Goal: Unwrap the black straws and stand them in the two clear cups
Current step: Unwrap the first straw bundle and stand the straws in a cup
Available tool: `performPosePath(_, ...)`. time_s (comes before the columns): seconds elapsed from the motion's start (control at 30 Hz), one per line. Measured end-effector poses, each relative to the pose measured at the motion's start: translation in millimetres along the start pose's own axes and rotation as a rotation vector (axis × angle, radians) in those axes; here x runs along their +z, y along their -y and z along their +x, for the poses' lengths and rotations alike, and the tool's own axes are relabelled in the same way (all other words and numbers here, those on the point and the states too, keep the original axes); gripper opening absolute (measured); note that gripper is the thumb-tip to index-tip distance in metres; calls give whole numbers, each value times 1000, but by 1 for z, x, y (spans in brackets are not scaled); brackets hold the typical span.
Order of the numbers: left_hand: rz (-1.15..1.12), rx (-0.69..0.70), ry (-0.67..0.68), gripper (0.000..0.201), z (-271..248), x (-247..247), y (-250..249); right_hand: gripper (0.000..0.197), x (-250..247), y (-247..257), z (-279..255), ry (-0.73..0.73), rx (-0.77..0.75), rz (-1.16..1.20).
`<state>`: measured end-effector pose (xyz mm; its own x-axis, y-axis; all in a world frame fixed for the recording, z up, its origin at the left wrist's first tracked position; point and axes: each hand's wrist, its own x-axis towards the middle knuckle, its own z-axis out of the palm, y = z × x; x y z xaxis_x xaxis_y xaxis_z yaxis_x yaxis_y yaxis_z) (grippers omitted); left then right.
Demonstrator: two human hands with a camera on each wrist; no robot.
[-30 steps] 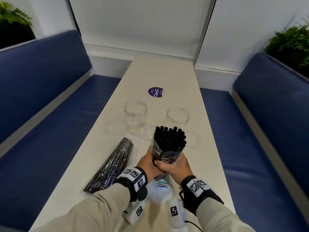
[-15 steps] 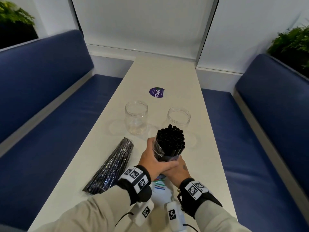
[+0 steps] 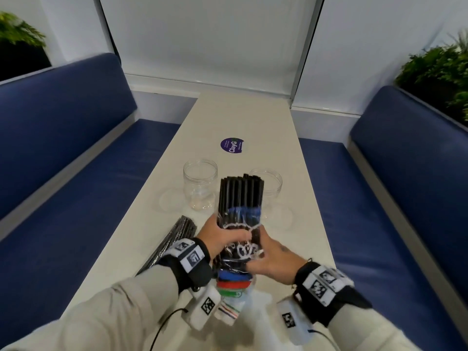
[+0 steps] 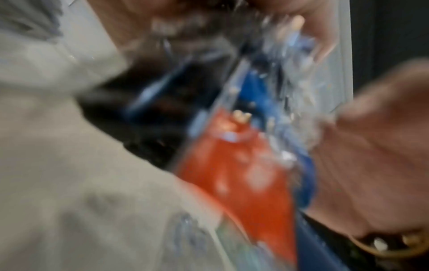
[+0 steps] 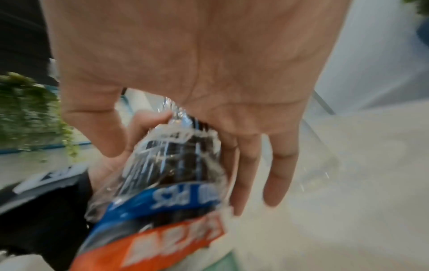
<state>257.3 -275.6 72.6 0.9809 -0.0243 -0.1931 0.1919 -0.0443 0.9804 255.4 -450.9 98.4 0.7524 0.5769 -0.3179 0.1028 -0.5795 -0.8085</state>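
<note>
A bundle of black straws (image 3: 240, 196) leans away from me above the table, its upper half bare. A clear plastic wrapper (image 3: 235, 282) with blue and red print still sleeves the lower half. My left hand (image 3: 220, 236) grips the bundle round its middle. My right hand (image 3: 271, 259) lies against the wrapper's right side; in the right wrist view its fingers (image 5: 278, 174) are straight beside the wrapper (image 5: 162, 198). Two clear cups stand upright just beyond: the left cup (image 3: 200, 186) in full view, the right cup (image 3: 272, 183) partly hidden by the straws. The left wrist view is blurred.
A second wrapped bundle of straws (image 3: 174, 236) lies on the white table (image 3: 253, 117) left of my left wrist. A purple sticker (image 3: 231, 145) sits beyond the cups. Blue benches (image 3: 76, 173) flank the narrow table, with plants (image 3: 440, 72) behind them.
The bundle has tipped from end-on toward me to leaning away, and more bare straw shows above the wrapper. My right hand has slid lower on the wrapper and its fingers have straightened.
</note>
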Motion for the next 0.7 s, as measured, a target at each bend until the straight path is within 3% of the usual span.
performPosePath(0.07, -91, -42, 52, 40, 2, -7, -21, 78, -26, 24, -16, 89, -68, -183)
performPosePath(0.13, -140, -18, 107, 38, 6, -10, -38, 72, -42, 39, -22, 28, -114, -400)
performPosePath(0.23, -245, 28, 148, 35, 12, -9, -59, 72, -57, 48, -12, -353, -277, -762)
performPosePath(0.33, -335, 31, 177, 37, 11, -12, -68, 90, -77, 42, -8, -573, -509, -1071)
performPosePath(0.47, -268, -4, 294, 39, 0, 2, -74, 93, -86, 35, -3, -542, -832, -1430)
performPosePath(0.6, -103, -40, 354, 45, -10, 19, -82, 86, -93, 31, 4, -449, -975, -1536)
performPosePath(0.7, -50, -56, 390, 49, -7, 16, -83, 78, -99, 27, 10, -425, -1075, -1467)
